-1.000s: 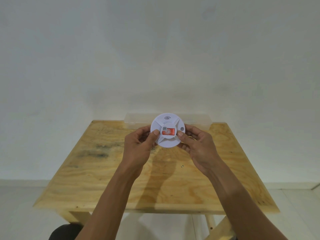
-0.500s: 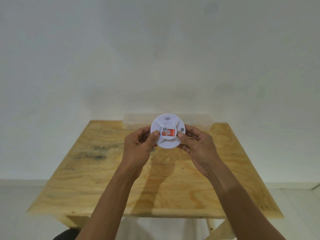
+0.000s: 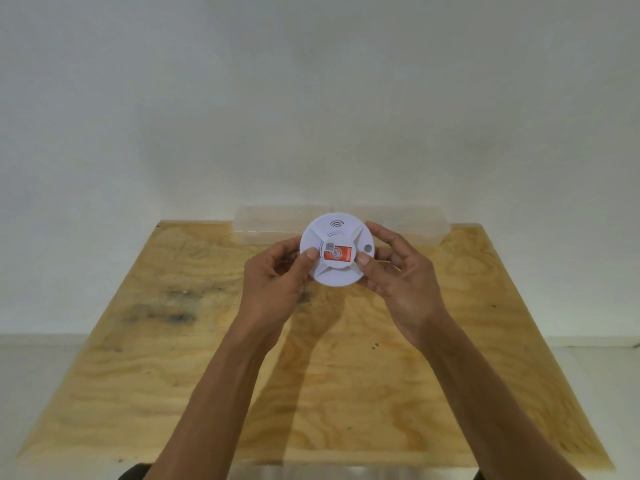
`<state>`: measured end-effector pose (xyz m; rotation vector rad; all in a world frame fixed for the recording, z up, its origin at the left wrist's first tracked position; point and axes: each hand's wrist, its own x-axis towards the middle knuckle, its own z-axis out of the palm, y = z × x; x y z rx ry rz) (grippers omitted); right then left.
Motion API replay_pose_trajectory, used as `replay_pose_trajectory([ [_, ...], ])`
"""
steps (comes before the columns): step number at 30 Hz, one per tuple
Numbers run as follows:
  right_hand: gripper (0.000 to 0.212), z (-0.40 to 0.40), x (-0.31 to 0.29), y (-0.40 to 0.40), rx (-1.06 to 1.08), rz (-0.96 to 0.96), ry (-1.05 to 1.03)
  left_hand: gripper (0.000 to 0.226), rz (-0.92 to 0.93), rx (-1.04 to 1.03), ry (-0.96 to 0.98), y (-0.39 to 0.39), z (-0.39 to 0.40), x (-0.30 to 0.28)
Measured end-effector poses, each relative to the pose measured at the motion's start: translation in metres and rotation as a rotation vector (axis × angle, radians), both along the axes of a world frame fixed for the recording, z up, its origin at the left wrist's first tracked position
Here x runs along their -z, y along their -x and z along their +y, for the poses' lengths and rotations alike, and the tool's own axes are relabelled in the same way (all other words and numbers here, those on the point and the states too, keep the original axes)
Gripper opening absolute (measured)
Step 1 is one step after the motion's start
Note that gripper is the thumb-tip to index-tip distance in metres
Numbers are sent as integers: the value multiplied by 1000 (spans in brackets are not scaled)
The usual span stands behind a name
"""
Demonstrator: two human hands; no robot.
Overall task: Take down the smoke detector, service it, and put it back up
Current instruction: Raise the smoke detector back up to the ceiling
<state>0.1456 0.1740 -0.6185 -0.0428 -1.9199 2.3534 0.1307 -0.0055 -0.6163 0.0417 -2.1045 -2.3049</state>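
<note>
Our left hand [image 3: 273, 289] and right hand [image 3: 401, 285] both clasp the smoke detector [image 3: 337, 249] by its rim, thumbs pressed on its face, holding it in the air above the far half of the desk [image 3: 173, 375], in front of a clear plastic box [image 3: 408, 223]. We judge this the servicing step: next likely a twist or pry to open it, calling for opposed grips. The round disc has no long axis; its face tilts toward us, sound mark uppermost.

bare plain room, type unclear: white wall [image 3: 311, 98] at 12 o'clock, stained plywood table [image 3: 173, 341], clear plastic box [image 3: 408, 221] at its far edge.
</note>
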Motion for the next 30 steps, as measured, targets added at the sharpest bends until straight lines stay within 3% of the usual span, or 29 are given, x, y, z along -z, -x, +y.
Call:
replay_pose_trajectory([
  [5, 47, 8, -37, 13, 21, -9, -56, 22, -6, 21, 31, 19, 11, -39],
  [11, 45, 16, -143, 19, 45, 2, -112, 32, 8, -12, 9, 23, 16, -148],
  [20, 42, 42, -335, 24, 52, 187, -132, 35, 225, -18, 30, 23, 38, -341],
  [30, 40, 50, -452, 43, 92, 439, -135, 38, 479, -43, 15, 32, 47, -458],
])
